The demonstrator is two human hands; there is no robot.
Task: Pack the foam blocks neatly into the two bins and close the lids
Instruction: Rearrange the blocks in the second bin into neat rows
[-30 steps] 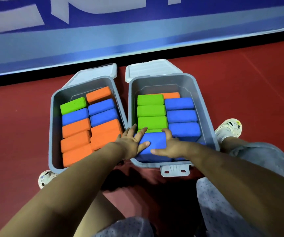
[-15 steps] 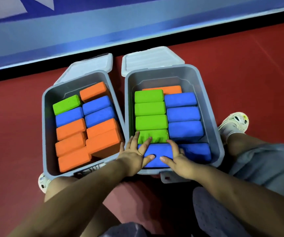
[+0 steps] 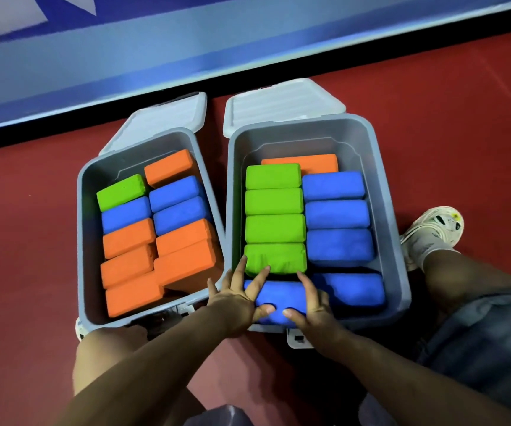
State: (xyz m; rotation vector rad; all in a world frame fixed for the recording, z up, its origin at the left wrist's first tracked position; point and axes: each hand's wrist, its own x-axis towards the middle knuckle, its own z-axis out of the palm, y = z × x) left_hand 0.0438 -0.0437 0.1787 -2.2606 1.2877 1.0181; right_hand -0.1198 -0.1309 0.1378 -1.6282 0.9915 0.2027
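A red floor (image 3: 432, 124) is seen from above, bordered at the top by a blue banner (image 3: 186, 56). 2 grey bins are set side by side on the floor, lids hinged open behind them. The right bin (image 3: 392, 216) is the nearer and larger in view; its lid (image 3: 279, 103) is laid back on the floor. In it, 4 green blocks (image 3: 274, 202) are lined up in the left column, 3 blue blocks (image 3: 337, 215) in the right column, and an orange block (image 3: 315, 162) is partly hidden at the far end. A further blue block (image 3: 352, 290) is lying at the near right corner. The left bin (image 3: 82, 229) is filled with orange, blue and green blocks, with 1 large orange block (image 3: 186, 262) tilted above the rest; its lid (image 3: 162, 118) is open too.

A near blue block (image 3: 282, 298) at the near left of the right bin is pressed by both hands. The left hand (image 3: 235, 298) is spread flat, fingers straight, thumb on the block. The right hand (image 3: 312, 305) is laid on it with fingers nearly straight; nothing is gripped. A white shoe (image 3: 432, 229) is seen beside the right bin.
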